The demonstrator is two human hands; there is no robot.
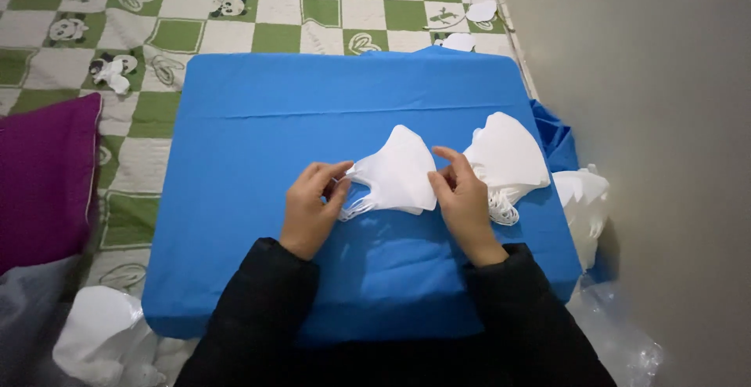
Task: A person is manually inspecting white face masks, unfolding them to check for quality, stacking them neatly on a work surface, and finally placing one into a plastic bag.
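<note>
While my left hand [309, 213] and right hand [463, 203] pinch the white mask [397, 174] mid-cushion [258, 121], I judge it light, soft, probably crushable; edges suit gripping, avoiding elastic loops.

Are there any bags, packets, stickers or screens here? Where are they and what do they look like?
Clear plastic bag: bottom right, by the wall; crinkly, see-through.
White plastic bag: bottom left, beside the blue cushion; soft, crumpled.
Labels, signs or screens: none in view.
Both hands, left hand and right hand, hold a white face mask, not a package.
</note>
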